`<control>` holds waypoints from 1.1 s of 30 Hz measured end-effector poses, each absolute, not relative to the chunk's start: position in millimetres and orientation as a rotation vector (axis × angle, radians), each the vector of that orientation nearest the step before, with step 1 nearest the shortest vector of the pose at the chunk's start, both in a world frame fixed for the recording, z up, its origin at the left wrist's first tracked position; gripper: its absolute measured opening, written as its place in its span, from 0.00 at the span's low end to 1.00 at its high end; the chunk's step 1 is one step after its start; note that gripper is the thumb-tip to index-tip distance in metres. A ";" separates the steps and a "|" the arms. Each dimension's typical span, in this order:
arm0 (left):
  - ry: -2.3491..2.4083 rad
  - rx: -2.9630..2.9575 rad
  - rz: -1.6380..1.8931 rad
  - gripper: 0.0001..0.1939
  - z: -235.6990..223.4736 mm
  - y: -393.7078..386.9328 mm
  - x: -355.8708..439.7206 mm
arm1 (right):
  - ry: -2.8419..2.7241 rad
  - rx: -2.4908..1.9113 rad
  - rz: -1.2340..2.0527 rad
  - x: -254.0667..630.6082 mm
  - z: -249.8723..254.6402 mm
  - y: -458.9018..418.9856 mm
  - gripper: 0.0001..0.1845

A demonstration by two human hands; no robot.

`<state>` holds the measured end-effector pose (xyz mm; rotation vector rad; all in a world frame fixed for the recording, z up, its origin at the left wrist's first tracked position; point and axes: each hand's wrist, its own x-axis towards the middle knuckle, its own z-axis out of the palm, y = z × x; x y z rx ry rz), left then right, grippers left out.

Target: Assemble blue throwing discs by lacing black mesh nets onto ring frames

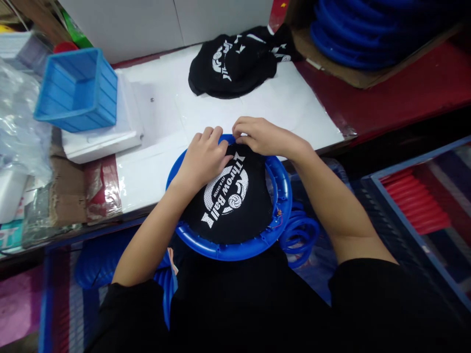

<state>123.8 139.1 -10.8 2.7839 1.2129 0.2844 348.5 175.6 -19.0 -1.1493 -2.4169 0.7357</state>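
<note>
A blue plastic ring [235, 251] leans between the table's front edge and my lap. A round black cloth [253, 196] printed "Throw Ball" in white fills it, and small posts show along the ring's channel. My left hand [206, 156] grips the far left part of the ring, fingers curled over the rim and thumb lying over the cloth. Just beside it, my right hand [255, 136] has its fingers pinched at the cloth's far edge, against the rim; the fingertips are partly hidden. Thin red wire and a small part [278, 214] show in the ring's right side.
More printed black cloths [235, 66] lie at the back of the white-covered table [165, 122]. A light-blue bin [77, 88] stands left on a white foam block [103, 142]. Blue rings [353, 34] fill a carton back right; others [300, 233] hang below. Red rings [415, 201] sit right.
</note>
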 end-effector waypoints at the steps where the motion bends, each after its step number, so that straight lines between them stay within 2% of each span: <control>1: 1.216 2.802 0.294 0.11 -10.3 138.7 123.3 | -2.418 -1.154 0.735 348.3 -18.3 176.6 0.07; 9: 1.186 2.647 0.176 0.11 -1.5 146.4 110.8 | -2.417 -1.110 0.656 340.0 -14.7 163.2 0.09; 15: 1.151 2.381 0.402 0.06 1.6 157.0 101.1 | -2.498 -1.032 0.587 334.6 -24.7 148.4 0.12; 22: 1.156 2.108 0.528 0.05 0.0 167.3 91.0 | -2.424 -1.036 0.818 332.7 -17.2 160.7 0.04; 28: 1.064 1.921 0.439 0.05 -2.9 190.2 83.7 | -2.340 -1.102 0.911 328.2 -15.7 172.7 0.04; 33: 1.087 1.878 0.349 0.06 -5.3 198.1 82.2 | -2.230 -1.157 1.124 330.4 -14.9 181.8 0.05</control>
